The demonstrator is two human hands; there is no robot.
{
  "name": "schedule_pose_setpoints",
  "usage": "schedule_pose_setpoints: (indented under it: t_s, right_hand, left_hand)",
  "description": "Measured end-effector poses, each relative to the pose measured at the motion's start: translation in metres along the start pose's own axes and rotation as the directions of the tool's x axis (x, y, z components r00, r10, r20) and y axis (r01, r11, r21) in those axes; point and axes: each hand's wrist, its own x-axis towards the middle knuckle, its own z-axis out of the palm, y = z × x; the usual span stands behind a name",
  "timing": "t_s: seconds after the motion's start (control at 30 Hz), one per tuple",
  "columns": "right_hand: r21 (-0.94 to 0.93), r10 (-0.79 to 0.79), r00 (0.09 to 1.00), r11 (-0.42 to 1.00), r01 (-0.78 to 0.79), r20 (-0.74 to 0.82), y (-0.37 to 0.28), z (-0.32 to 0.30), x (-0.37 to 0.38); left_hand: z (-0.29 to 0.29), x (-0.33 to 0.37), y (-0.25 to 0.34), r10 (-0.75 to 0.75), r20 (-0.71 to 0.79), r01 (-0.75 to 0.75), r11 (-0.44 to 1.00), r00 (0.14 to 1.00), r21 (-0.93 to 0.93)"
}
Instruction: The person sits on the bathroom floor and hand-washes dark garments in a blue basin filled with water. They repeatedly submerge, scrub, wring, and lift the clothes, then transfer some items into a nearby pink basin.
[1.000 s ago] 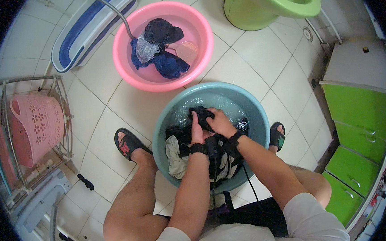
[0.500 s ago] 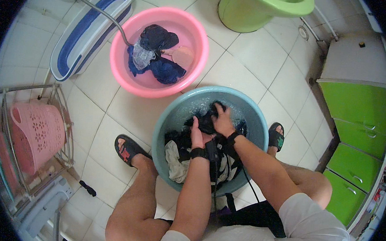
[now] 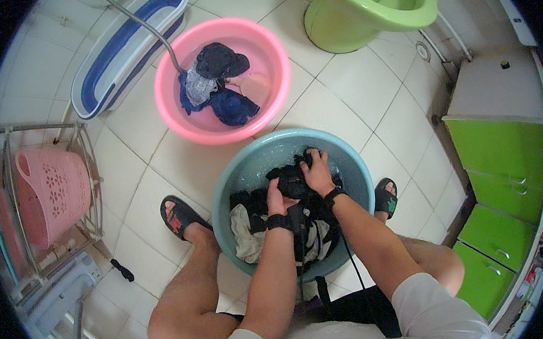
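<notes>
A blue-grey basin stands on the floor between my legs, holding sudsy water and wet laundry. Both hands are inside it on a wet black cloth. My left hand is closed around the cloth's lower left part. My right hand grips a bunched part of the same cloth at the upper right, with fingers bent over it. A white cloth lies at the basin's lower left, beside more dark clothes. Black bands and a cable are at my wrists.
A pink basin with dark and grey laundry stands beyond, a hose running into it. At the left are a folded blue-white tub and a pink basket on a rack. A green toilet and green cabinets stand far and right.
My hands have shifted slightly on the black cloth, and more of it now shows bunched up between them. The whole view has dropped slightly in the picture.
</notes>
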Motion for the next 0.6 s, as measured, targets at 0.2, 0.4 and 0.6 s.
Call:
schedule_pose_setpoints:
  t_s: [0.2,0.4,0.6]
  right_hand:
    - [0.047,0.032,0.957,0.998,-0.048,0.287,-0.004,0.010,-0.019]
    - [0.173,-0.115,0.933,0.983,0.058,0.340,-0.044,-0.008,-0.028]
    - [0.016,-0.010,0.995,1.000,0.008,0.104,-0.026,-0.023,-0.011]
  left_hand:
    - [-0.006,0.003,-0.004,0.039,0.075,-0.032,0.995,0.996,-0.095]
    - [0.007,-0.017,0.011,0.149,-0.216,-0.117,0.981,0.965,0.155]
    - [0.021,-0.026,0.008,0.067,-0.265,0.019,0.951,0.962,0.309]
